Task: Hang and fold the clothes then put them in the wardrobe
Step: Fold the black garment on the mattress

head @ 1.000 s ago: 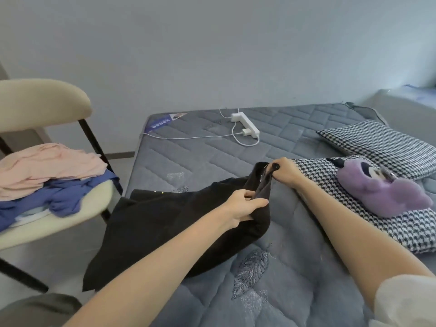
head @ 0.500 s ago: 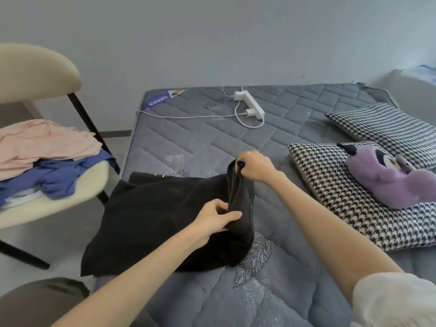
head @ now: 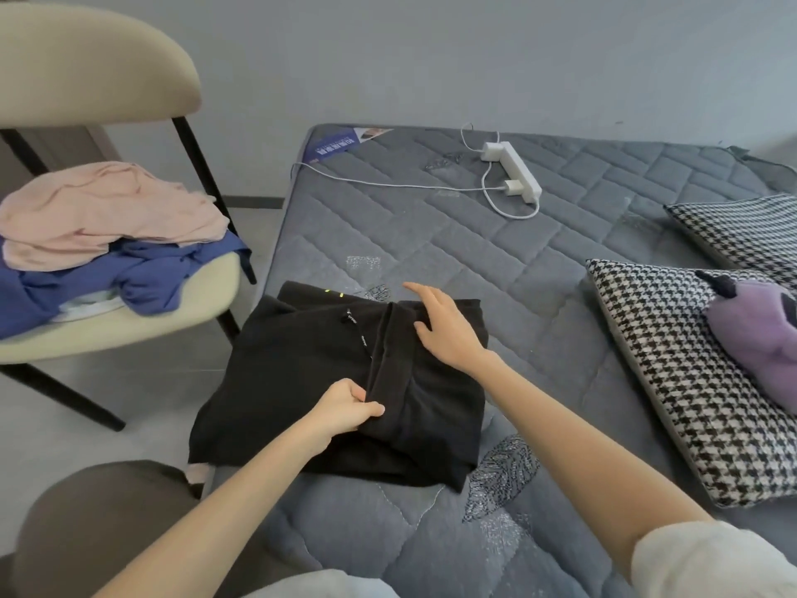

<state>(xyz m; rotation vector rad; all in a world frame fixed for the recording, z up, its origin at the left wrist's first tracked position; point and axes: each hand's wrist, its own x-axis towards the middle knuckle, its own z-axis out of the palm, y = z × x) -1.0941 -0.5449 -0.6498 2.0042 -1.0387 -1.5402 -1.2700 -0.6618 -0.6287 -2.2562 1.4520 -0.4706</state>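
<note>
The black garment (head: 302,381) is laid part-folded on the bed (head: 431,252), pinched at its fold by the left hand (head: 345,410) and pressed by the flat, released right hand (head: 444,334); the clothes (head: 108,217) heaped on the chair (head: 86,66) are judged left to do

black garment (head: 302,381) on grey quilted mattress (head: 431,261), black-white houndstooth pillows (head: 690,403), purple plush (head: 759,338), pink (head: 108,209) and blue clothes (head: 142,274) on cream chair (head: 86,58)
</note>
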